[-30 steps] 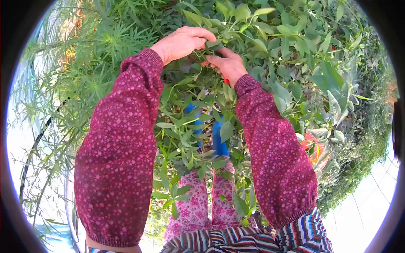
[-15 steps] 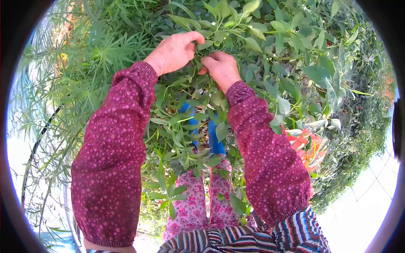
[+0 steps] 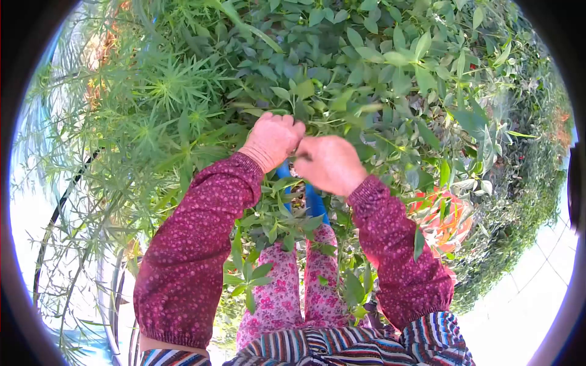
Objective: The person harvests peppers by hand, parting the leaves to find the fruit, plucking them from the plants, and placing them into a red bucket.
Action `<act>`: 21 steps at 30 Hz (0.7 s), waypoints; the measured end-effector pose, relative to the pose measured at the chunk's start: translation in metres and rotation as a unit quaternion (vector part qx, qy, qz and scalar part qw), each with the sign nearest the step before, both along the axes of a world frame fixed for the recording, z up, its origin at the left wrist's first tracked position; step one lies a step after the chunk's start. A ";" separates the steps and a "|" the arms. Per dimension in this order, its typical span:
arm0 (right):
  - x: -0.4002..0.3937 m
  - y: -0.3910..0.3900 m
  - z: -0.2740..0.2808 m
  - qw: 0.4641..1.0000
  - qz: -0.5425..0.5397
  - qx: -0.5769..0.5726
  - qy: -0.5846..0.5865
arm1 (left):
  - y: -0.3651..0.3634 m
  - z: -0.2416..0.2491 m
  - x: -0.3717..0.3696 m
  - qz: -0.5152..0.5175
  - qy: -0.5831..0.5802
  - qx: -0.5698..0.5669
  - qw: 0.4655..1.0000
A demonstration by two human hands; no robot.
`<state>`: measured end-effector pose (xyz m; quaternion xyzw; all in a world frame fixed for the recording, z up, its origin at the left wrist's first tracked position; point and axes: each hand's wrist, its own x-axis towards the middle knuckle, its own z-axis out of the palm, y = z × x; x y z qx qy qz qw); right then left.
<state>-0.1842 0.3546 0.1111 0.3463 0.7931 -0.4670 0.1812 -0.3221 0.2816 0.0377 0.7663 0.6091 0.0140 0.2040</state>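
Note:
My left hand is closed among the green leaves of a bushy plant, fingers curled round a leafy stem that is mostly hidden by the hand. Close beside it, my right hand is also closed, thumb and fingers drawn together and a little blurred. What sits inside its fingers does not show. The two hands nearly touch at the fingertips. Leafy shoots hang below them, in front of my legs.
Feathery, narrow-leaved plants fill the left side. A dark hose or cable curves at far left. An orange-red bag or container stands among leaves at right. Blue boots and floral trousers show below.
Both hands have come down toward my body, and the right has shifted slightly right. The branches above have swung. Something red near my right fingers earlier no longer shows.

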 end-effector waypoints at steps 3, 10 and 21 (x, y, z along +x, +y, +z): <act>0.009 -0.024 0.010 0.975 -0.022 -0.197 0.096 | -0.016 0.001 -0.010 0.014 -0.018 0.036 0.999; 0.027 0.033 0.014 0.755 -0.470 -0.450 0.087 | -0.103 0.016 -0.027 -0.013 0.009 -0.157 0.987; 0.062 -0.007 -0.032 0.790 -0.520 -0.323 -0.021 | 0.057 0.116 -0.054 0.233 -0.372 -0.182 0.880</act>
